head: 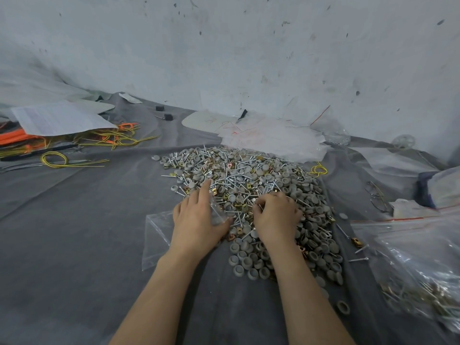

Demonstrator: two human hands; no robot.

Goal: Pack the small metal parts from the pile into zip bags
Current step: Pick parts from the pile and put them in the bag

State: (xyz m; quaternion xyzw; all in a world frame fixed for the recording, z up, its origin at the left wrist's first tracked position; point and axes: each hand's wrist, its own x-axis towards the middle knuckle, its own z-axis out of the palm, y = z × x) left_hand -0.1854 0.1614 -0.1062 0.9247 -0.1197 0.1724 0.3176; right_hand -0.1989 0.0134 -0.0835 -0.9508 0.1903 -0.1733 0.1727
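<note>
In the middle, the right hand (276,217) curls into the pile (249,180), fingertips hidden. The left hand (199,222) rests on a zip bag (156,237), grip unclear. The paper (57,118) has blurry writing.

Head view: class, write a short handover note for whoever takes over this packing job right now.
Left hand pinches the mouth of a clear zip bag, which looks empty.
Right hand is curled into the pile of screws, grey caps and brass clips; what it holds is hidden.
Done: filled bags lie at the right.
To do: the large pile remains.
</note>
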